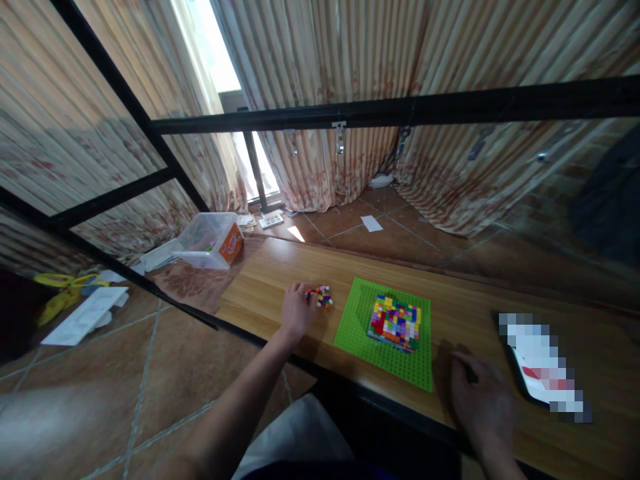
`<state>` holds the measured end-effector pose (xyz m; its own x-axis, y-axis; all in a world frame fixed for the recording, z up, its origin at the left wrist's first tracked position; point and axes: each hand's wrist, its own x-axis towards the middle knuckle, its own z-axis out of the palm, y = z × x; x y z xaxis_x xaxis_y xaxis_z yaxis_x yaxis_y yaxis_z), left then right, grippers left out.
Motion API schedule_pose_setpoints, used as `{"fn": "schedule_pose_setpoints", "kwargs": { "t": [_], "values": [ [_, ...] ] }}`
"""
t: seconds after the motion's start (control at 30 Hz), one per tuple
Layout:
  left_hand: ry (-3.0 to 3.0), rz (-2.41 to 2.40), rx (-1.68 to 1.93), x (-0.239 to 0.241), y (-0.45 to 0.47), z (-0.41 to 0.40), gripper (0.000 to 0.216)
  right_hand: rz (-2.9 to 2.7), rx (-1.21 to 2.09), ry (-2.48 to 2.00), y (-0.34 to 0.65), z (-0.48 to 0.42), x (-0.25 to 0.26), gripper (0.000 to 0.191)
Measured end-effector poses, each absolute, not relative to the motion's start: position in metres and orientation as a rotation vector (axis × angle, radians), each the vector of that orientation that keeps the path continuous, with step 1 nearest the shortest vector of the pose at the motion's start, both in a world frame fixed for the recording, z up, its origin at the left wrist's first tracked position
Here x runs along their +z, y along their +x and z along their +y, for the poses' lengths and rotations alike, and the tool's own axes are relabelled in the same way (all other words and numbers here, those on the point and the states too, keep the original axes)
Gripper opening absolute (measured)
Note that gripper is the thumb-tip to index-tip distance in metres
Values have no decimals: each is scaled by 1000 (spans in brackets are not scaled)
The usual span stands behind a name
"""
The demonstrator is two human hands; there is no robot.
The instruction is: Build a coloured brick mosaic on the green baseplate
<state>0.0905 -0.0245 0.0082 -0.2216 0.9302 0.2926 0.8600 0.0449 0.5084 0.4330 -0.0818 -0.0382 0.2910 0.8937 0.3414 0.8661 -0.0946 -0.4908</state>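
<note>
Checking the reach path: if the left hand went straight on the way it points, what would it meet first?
The left hand points at the brick pile, which sits right at its fingertips and is likely touching them. Past that lies the green baseplate.

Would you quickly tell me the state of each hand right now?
Left hand: curled at the loose bricks; grip unclear.
Right hand: open, resting on the table, empty.
</note>
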Motion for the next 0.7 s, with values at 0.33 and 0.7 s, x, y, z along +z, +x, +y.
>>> {"fn": "schedule_pose_setpoints", "kwargs": {
  "t": [0.33,0.7],
  "values": [
    [1942,2164,671,8,94,-3,17,-1564,66,-1983,434,-82,-41,44],
    [1582,2016,1093,13,84,-19,12,-1547,81,-1954,432,-83,-38,44]
  ]
}}
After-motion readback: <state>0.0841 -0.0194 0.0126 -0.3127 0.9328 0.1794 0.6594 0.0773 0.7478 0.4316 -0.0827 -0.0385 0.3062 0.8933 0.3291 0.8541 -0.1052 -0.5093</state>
